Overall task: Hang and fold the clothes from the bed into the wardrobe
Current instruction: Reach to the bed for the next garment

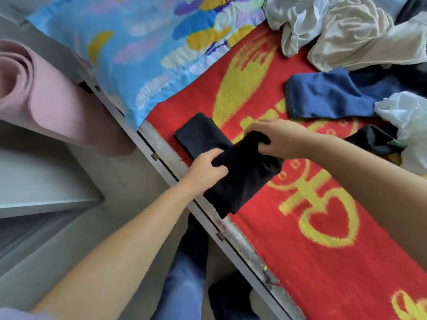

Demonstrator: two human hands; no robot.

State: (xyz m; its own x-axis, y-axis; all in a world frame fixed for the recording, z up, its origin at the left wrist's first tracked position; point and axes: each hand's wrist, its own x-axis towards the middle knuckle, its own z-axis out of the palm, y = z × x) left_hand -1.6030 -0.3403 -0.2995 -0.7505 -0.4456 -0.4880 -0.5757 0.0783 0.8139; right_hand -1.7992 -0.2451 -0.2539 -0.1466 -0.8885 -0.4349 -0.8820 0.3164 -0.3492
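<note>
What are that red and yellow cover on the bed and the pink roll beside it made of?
The red and yellow cover looks like woven, fuzzy terry or blanket cloth: its pattern edges are stepped and the surface is matte. The pink roll seems soft foam or felt matting, thick-layered, smooth, dull.

A blue patterned pillow (138, 49) lies at the bed's head end, overlapping the red blanket (323, 262); a rolled pink mat (44, 98) sits beside the bed rail (166, 158)

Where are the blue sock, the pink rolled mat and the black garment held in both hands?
blue sock (323, 94): head view, middle of the foot.
pink rolled mat (46, 98): head view, outer wrap.
black garment (242, 176): head view, its middle.
</note>
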